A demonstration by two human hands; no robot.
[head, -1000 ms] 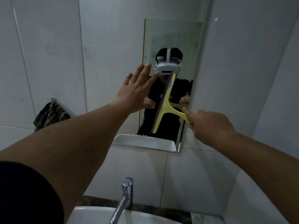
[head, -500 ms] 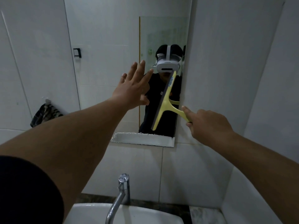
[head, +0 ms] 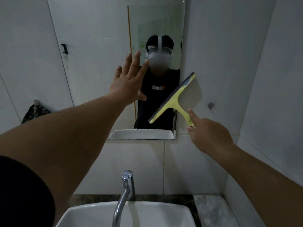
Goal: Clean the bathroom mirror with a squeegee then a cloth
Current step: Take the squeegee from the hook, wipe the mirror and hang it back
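Note:
A frameless mirror [head: 157,27] hangs on the white tiled wall above the sink. My right hand [head: 206,133] grips the handle of a yellow squeegee [head: 173,102], index finger stretched along it. The blade is tilted diagonally at the mirror's lower right edge, its upper end past the edge and over the tiles. My left hand [head: 129,81] is spread flat, fingers apart, against the mirror's left part. A dark striped cloth [head: 35,112] hangs from a wall hook at far left.
A chrome tap [head: 124,192] and a white basin [head: 147,215] sit directly below. The side wall closes in on the right of the mirror. A small black hook [head: 64,48] is fixed to the left wall. A marble ledge [head: 209,208] runs behind the basin.
The squeegee has swung right and down, from the mirror's middle to its lower right edge, its blade now tilted further over. My left hand has stayed spread on the glass.

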